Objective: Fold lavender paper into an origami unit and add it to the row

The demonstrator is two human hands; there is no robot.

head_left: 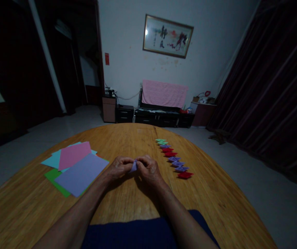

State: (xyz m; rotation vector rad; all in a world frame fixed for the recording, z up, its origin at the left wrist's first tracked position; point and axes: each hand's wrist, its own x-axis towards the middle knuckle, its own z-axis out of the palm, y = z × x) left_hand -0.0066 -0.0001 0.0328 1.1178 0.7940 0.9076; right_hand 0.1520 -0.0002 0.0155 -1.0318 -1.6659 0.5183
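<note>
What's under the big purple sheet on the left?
Under the purple sheet, a green sheet shows past its left corner and lower left edge. The rest beneath is covered, so I can't tell how many sheets lie there.

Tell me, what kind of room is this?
Probably a living room in someone's home: there's a rectangular gold-framed picture on the pale wall, a long, low black cabinet with a pink cloth draped above it, and a tall, dark, pleated fabric curtain.

Folded paper [133, 167], partly hidden by left hand [119, 166] and right hand [149, 169]; table [127, 138], cut off near left; curtain [275, 76], cut off right
</note>
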